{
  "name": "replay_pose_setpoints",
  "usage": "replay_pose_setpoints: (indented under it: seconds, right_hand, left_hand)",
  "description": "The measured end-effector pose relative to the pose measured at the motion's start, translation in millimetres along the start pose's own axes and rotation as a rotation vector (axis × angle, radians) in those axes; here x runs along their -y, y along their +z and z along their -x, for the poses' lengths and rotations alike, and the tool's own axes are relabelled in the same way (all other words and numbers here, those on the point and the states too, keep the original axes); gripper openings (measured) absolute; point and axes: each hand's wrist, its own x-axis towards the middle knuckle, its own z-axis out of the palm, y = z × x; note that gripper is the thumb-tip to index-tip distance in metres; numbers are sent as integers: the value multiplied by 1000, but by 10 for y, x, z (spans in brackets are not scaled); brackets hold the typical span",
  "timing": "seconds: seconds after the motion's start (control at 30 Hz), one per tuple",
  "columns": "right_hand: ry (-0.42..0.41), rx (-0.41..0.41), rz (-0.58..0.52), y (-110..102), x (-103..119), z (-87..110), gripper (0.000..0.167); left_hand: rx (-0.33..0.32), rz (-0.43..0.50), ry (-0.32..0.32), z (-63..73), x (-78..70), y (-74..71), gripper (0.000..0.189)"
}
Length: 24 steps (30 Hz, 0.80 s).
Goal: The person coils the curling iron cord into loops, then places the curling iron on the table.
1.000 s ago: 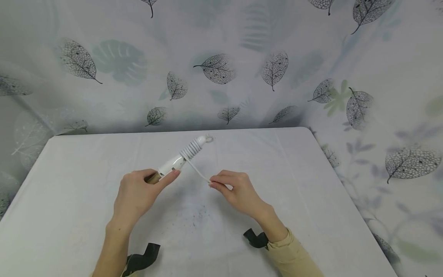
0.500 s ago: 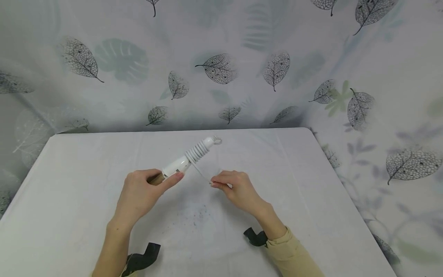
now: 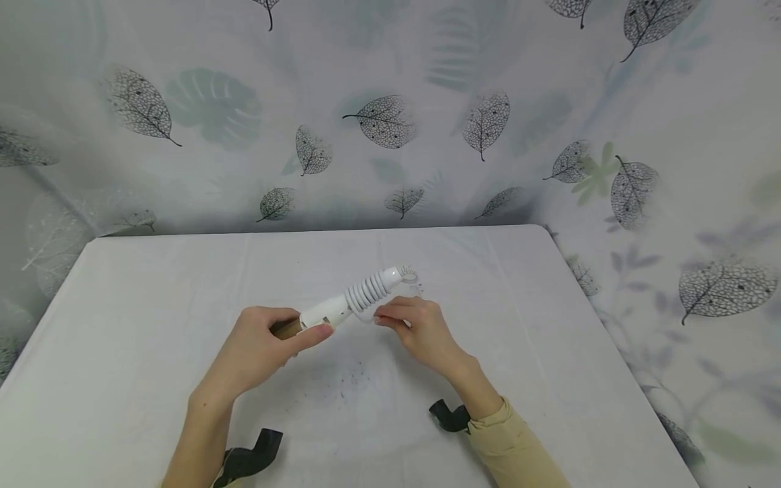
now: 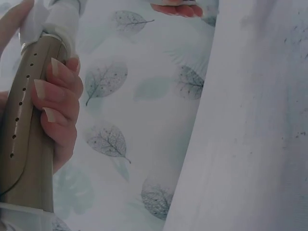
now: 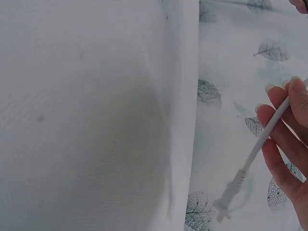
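A curling iron (image 3: 322,312) with a white handle and a gold barrel is held above the table, its handle end slanting up to the right. Its white cord (image 3: 368,291) is wound in several turns round the handle. My left hand (image 3: 253,347) grips the gold barrel (image 4: 25,113), fingers curled round it beside a row of small holes. Just right of the handle, my right hand (image 3: 421,333) pinches the loose part of the cord between thumb and fingers. In the right wrist view the plug (image 5: 227,198) hangs below that hand at the cord's end.
A white cloth covers the table (image 3: 525,291), with small dark specks (image 3: 350,381) near its middle. A leaf-patterned curtain (image 3: 342,61) stands behind and to the right. Black straps (image 3: 250,455) stick out by both wrists.
The left hand has moved the curling iron to the right and slightly nearer, tilting it closer to level. The right hand stays almost in place, and the gap between it and the handle has shrunk.
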Motion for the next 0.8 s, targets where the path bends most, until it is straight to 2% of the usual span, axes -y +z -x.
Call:
replay_pose_setpoints:
  seconds: [0.1, 0.2, 0.33, 0.5, 0.57, 0.7, 0.8]
  right_hand:
    - [-4, -35, 22, 7, -24, 4, 16]
    - [-5, -67, 47, 12, -38, 6, 18]
    - [18, -99, 94, 24, -41, 27, 12]
    - [84, -113, 36, -12, -32, 30, 18]
    - [67, -108, 9, -31, -46, 18, 17]
    - [-38, -126, 28, -53, -93, 11, 14]
    - [-75, -130, 19, -65, -115, 13, 14]
  left_hand:
    - [34, 16, 24, 3, 7, -3, 38]
    - [64, 32, 14, 10, 2, -12, 37]
    - [122, 39, 32, 21, 5, -9, 42]
    - [186, 38, 66, 35, 4, 13, 43]
    - [203, 39, 68, 39, 1, 17, 41]
    - [218, 18, 56, 47, -4, 20, 39]
    - [229, 2, 39, 48, 2, 24, 37]
